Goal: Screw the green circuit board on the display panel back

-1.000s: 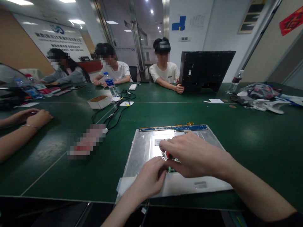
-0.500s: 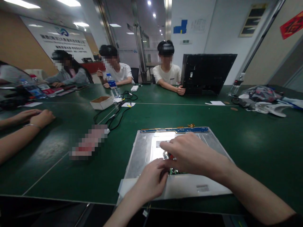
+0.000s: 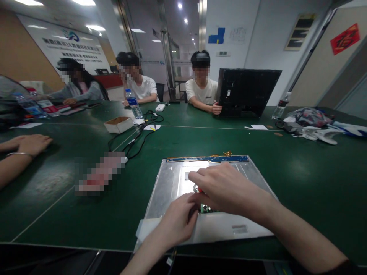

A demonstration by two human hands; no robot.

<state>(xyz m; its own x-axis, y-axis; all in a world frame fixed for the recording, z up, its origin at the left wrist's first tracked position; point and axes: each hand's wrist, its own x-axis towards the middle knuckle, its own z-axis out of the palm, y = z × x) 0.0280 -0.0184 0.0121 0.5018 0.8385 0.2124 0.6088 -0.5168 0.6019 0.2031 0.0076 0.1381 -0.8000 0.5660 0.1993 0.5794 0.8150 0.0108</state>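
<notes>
Panel point(image 3: 160, 191), silvery and broad, is lying flat on the green table point(image 3: 304, 221), close to its near edge, with a blue circuit strip point(image 3: 208, 159) running along the panel's far edge. The right hand point(image 3: 229, 187) is reaching over the panel from the right, its fingers curling around a small red thing point(image 3: 200, 190) that the hand is mostly covering. The left hand point(image 3: 177, 217) is bending its fingers inward just beside the right hand's fingertips; whether it is gripping anything I cannot tell, as its fingertips are hidden. Under the hands, part of a green circuit board point(image 3: 205, 208) is showing. Beyond the panel, a small open box point(image 3: 119, 125) is standing near black cables point(image 3: 137, 143), and a co-worker's hand point(image 3: 217, 109) is touching an upright black monitor point(image 3: 249, 93).
</notes>
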